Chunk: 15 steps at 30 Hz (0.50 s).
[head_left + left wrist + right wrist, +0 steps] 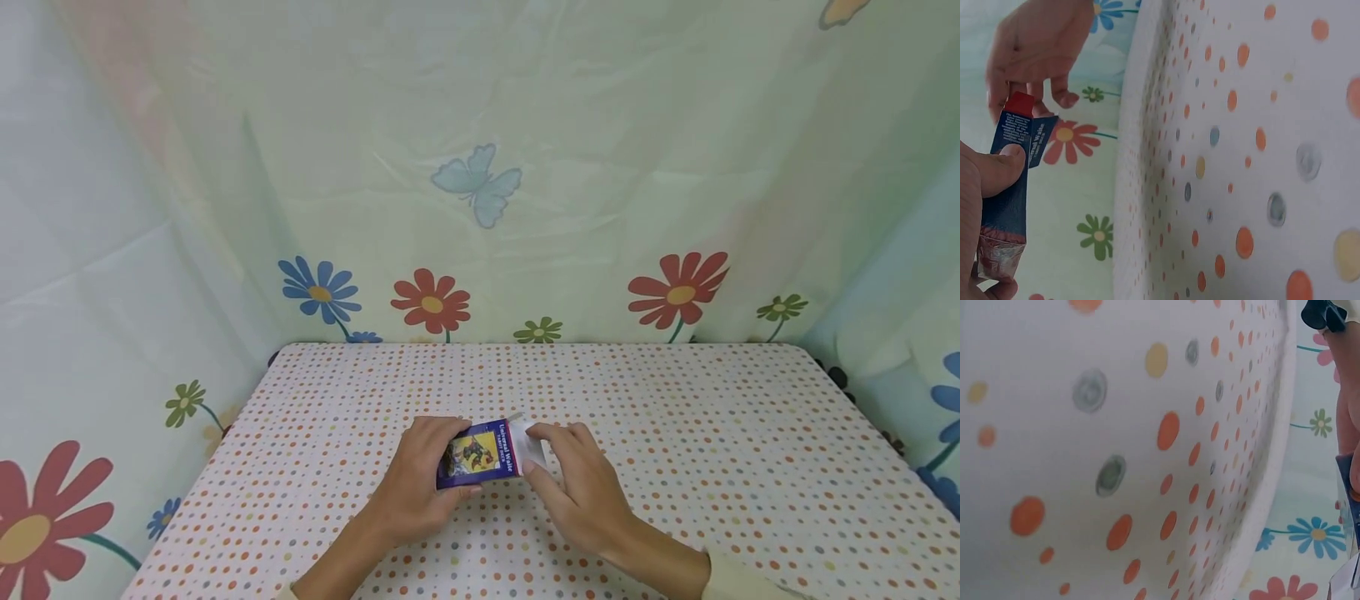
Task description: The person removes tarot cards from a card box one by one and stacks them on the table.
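Observation:
A blue tarot card box (474, 455) with a yellow picture panel lies across my left hand (417, 479) in the head view. The left thumb and fingers grip its long sides, and in the left wrist view the thumb presses on the blue side of the box (1007, 197). At the box's right end, a white flap (529, 446) stands out. My right hand (588, 492) holds this end between thumb and forefinger. A red side flap (1019, 103) sticks up beside the right fingers. Whatever is inside the box is hidden.
A table with a white dotted cloth (675, 433) spreads below both hands. Behind it hangs a pale curtain (600, 167) printed with flowers and a butterfly. Dark round objects (837, 377) show past the table's right edge.

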{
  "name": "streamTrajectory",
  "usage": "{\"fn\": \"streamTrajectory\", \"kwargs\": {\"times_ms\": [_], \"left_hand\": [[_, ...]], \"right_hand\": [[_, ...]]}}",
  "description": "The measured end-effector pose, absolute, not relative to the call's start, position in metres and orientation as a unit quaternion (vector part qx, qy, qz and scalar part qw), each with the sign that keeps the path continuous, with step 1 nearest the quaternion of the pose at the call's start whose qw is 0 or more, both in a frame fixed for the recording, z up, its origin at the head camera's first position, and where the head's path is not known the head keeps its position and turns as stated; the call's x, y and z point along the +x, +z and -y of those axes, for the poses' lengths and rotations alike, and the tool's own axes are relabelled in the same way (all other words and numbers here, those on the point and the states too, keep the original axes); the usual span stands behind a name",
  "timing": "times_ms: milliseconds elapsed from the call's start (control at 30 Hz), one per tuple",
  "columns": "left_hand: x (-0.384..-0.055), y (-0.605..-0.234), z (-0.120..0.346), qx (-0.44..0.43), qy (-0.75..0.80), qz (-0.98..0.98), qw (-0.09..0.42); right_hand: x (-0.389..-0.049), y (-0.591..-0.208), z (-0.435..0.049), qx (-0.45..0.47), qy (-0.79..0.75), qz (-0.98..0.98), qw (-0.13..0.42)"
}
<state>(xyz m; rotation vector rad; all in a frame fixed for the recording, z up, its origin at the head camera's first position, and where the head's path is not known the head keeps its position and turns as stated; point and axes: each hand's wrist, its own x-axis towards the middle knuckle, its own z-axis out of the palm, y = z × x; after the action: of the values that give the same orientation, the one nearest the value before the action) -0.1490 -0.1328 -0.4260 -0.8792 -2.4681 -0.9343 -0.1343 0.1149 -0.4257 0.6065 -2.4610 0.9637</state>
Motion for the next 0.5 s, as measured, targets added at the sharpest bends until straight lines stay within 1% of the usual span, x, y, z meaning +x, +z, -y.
{"fn": "streamTrajectory", "kwargs": {"times_ms": [133,300,400,500], "left_hand": [[-0.139,-0.426,0.132,-0.316,-0.330,0.868,0.192],[-0.127,-0.430,0.134,-0.323,-0.324,0.865,0.206],[-0.121,-0.432,0.135,-0.315,-0.322,0.869,0.206],[-0.115,-0.435,0.136,-0.305,-0.321,0.873,0.205]], "right_hand": [[-0.129,-0.425,-0.116,0.231,0.374,0.873,0.211],[-0.125,-0.423,-0.115,0.246,0.403,0.853,0.223],[-0.123,-0.422,-0.114,0.254,0.420,0.841,0.228],[-0.121,-0.421,-0.111,0.254,0.443,0.832,0.219]]}}
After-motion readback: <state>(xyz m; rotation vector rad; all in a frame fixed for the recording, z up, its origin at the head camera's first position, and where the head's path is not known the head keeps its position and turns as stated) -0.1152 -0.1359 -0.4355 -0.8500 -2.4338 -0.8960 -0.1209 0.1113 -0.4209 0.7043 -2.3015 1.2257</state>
